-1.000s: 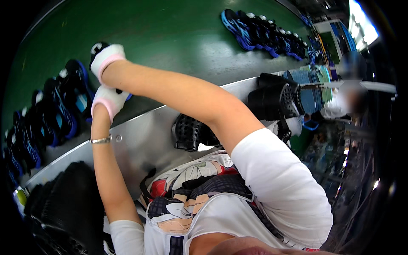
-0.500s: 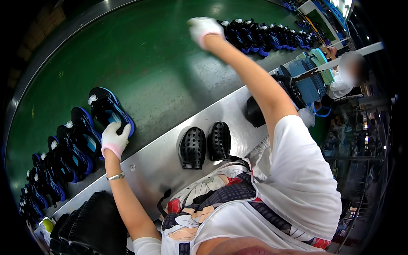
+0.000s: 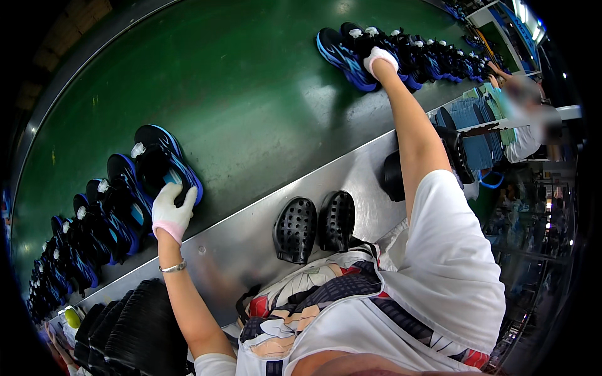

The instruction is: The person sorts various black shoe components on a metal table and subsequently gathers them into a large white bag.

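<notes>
On the left, my left hand [image 3: 172,213], in a white glove with a pink cuff, pinches the heel end of a black and blue sneaker [image 3: 182,160] with white tissue at its front. The sneaker stands at the near end of a row of similar ones on the green surface. My right hand [image 3: 381,61], gloved the same way, is stretched far out to the right and closed at the heel of another black and blue sneaker [image 3: 338,55]; its fingers are partly hidden. Two black, perforated, foot-shaped forms [image 3: 296,229] lie side by side in front of me.
A metal ledge [image 3: 241,235] borders the green surface [image 3: 251,106]. Black ribbed pieces [image 3: 141,329] are stacked at lower left. Beyond my right arm are black forms [image 3: 392,175] and blue sheets [image 3: 470,119]. A co-worker's sleeve [image 3: 523,145] shows at far right.
My right hand has swung right and closed on the sneaker at the end of the right-hand row. My left hand stays at its sneaker's heel.
</notes>
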`<state>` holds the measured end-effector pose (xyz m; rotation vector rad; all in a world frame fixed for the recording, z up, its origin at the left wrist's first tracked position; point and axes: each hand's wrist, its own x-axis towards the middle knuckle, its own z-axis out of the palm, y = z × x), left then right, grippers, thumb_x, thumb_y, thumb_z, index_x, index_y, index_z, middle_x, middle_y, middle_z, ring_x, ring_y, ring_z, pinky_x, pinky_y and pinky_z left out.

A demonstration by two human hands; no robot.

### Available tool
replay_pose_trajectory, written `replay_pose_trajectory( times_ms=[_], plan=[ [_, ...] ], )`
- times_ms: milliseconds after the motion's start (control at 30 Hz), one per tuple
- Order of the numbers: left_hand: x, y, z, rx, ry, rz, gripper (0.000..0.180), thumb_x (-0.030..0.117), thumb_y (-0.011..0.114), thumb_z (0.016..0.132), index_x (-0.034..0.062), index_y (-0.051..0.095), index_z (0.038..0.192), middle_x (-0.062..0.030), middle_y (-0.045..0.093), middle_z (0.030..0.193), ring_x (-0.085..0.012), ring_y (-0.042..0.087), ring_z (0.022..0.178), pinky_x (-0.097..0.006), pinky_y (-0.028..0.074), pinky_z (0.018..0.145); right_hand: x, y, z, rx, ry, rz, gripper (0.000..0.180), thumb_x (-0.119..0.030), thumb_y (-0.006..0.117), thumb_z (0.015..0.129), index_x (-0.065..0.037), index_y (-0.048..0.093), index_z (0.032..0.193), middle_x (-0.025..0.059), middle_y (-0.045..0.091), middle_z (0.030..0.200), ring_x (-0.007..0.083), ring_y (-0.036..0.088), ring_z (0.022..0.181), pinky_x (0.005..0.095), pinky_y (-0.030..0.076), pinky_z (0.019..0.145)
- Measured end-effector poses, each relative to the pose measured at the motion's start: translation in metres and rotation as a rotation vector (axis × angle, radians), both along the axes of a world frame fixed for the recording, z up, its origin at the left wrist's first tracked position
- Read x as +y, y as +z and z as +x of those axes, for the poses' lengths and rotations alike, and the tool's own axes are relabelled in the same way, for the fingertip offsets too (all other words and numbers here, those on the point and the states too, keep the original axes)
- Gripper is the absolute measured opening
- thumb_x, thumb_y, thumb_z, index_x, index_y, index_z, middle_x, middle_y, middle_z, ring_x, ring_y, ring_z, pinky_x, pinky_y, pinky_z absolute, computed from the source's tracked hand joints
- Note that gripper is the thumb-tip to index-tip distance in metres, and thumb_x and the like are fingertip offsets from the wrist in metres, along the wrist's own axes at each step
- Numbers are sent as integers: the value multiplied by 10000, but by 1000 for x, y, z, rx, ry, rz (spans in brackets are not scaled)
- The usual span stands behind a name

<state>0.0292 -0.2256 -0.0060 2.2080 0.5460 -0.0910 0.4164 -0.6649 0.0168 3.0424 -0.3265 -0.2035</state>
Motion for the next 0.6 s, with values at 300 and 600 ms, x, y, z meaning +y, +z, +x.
replay_pose_trajectory(
  times_ms=[300,600],
  plan=[
    [8,-17,-1,-64,7,2,308,264,735,853,0,586,907,-57,576,684,-121,554,473,-264,415,426,96,37,-57,244,211,398,526,-387,686,764,70,676,1025,179,686,913,272,663,806,370,515,764],
    [7,0,3,45,11,3,480,373,709,831,-51,649,1049,-184,668,950,-252,676,645,-348,529,637,190,58,-145,370,490,393,508,-390,683,756,24,688,1050,186,684,993,288,662,903,381,513,807]
  ],
)
